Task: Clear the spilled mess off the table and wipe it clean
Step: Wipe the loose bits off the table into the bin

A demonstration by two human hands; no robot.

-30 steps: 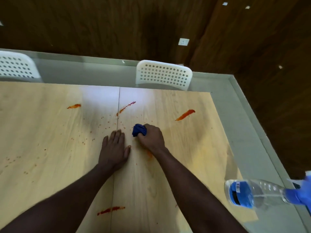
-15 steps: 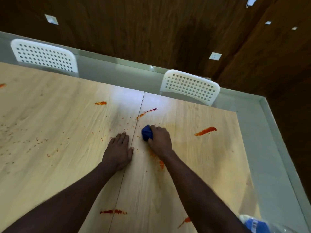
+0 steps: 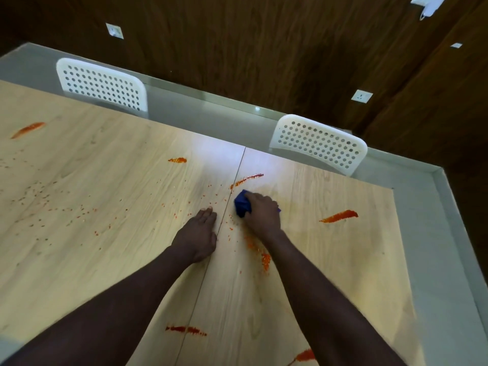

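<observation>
Right hand (image 3: pixel 261 215) clamped on bunched blue cloth (image 3: pixel 241 206), pressed to the table (image 3: pixel 105 207) centre. Left hand (image 3: pixel 196 233) flat, fingers extended, at its 9 o'clock. Red smear (image 3: pixel 247 179) at 12 o'clock of cloth; another (image 3: pixel 339 216) at 3 o'clock.

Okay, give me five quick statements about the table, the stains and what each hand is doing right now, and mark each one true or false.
1. The right hand grips a bunched blue cloth against the table. True.
2. The left hand holds a spray bottle. False: it holds nothing and lies flat on the wood, palm down.
3. The table is already wiped clean. False: red smears remain, such as the long smear to the right of the cloth, plus scattered red specks.
4. Two white perforated chairs stand at the far side: one chair on the left, another chair on the right. True.
5. The cloth is yellow. False: it is dark blue.
</observation>
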